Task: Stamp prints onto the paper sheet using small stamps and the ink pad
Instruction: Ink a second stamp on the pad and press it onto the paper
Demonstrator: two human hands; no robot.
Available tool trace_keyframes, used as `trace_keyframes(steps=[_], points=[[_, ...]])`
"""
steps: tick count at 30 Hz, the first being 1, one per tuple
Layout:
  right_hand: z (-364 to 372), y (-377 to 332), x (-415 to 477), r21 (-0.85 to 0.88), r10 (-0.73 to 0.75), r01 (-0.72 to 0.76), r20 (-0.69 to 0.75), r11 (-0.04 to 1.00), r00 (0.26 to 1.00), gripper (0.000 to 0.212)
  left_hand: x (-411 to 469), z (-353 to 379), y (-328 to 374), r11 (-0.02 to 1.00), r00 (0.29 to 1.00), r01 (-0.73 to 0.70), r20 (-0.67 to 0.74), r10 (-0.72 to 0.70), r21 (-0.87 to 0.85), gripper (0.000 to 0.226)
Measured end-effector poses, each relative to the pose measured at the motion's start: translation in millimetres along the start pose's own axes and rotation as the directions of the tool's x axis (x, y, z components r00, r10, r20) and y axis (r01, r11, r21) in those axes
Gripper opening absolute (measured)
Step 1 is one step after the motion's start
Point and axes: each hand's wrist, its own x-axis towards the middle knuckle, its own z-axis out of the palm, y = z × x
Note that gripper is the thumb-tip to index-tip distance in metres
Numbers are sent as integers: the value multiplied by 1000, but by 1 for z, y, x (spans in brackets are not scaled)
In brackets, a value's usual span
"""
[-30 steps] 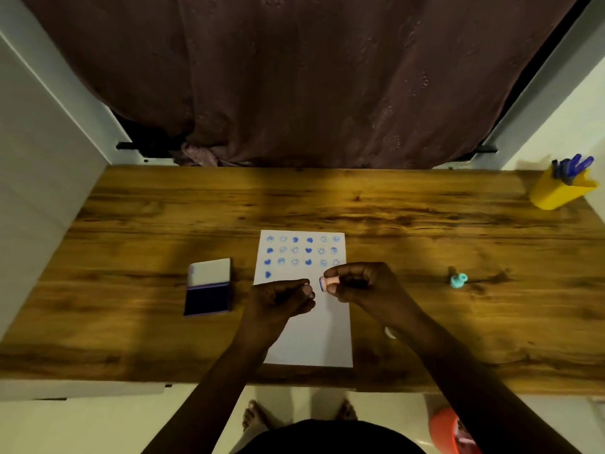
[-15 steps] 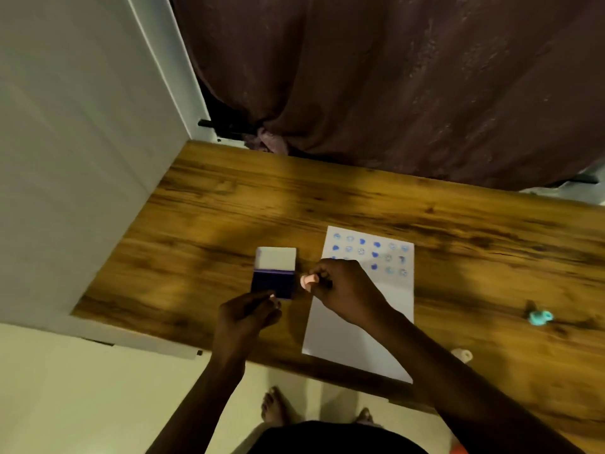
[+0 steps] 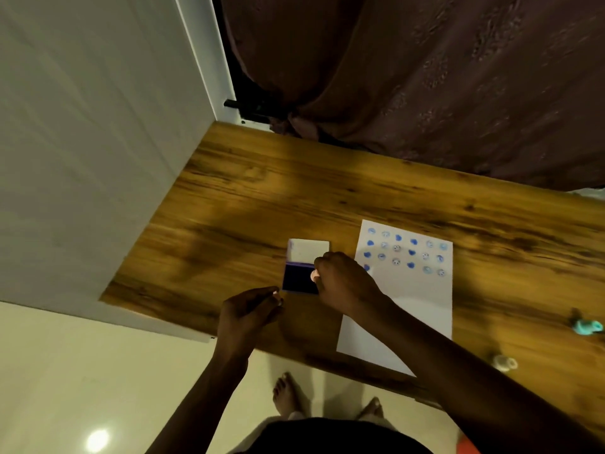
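The small pink stamp point(image 3: 315, 276) sits pinched in the fingertips of the right hand point(image 3: 343, 283), its end against the dark blue pad of the open ink pad point(image 3: 301, 279); only a little of the stamp shows past the curled fingers. The pad's pale lid point(image 3: 309, 251) lies folded back just beyond those fingers. The left hand point(image 3: 247, 314) hovers just short of the pad's near corner, fingers curled loosely together with the tips almost touching the case; they hold nothing that can be seen.

To the right of the right hand lies the white paper sheet point(image 3: 412, 303), with rows of blue prints point(image 3: 406, 252) across its far end and the rest bare. Further right, well apart from both hands, a teal stamp point(image 3: 587, 326) lies on its side, and a pale stamp point(image 3: 504, 362) rests near the table's front edge.

All of this lies on a brown wood-grain table point(image 3: 262, 198). A white wall point(image 3: 98, 126) stands beside the table's left end, a dark maroon curtain point(image 3: 425, 77) hangs behind it, and a cream tiled floor point(image 3: 82, 371) shows below, with bare feet point(image 3: 288, 394) on it.
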Motion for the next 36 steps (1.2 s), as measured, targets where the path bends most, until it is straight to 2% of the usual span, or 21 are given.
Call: trace_keyframes(steps=[6, 12, 15, 21, 26, 29, 36], points=[[5, -10, 2, -74, 36, -31, 66, 997, 997, 38, 12, 0, -1, 999, 999, 18, 44, -19, 33, 15], [6, -15, 4, -155, 21, -9, 76, 988, 997, 35, 20, -1, 3, 999, 997, 38, 65, -37, -15, 20], [2, -19, 6, -165, 32, -17, 83, 986, 996, 39, 21, 0, 6, 998, 996, 55, 75, -53, -15, 18], [-2, -19, 9, -139, 66, -51, 111, 989, 992, 42, 19, 2, 21, 1000, 993, -1, 115, 3, -18, 20], [-5, -11, 6, -9, 106, -106, 18, 994, 994, 36, 13, 8, 27, 1000, 989, -15, 147, 13, 13, 23], [-11, -4, 1, 159, 166, -160, -30, 974, 986, 32, 12, 14, 28, 1000, 989, -5, 145, 3, 14, 24], [-41, 30, -33, 542, 351, -256, -78, 801, 933, 29, 5, 48, 26, 999, 978, -13, 210, 6, 32, 26]])
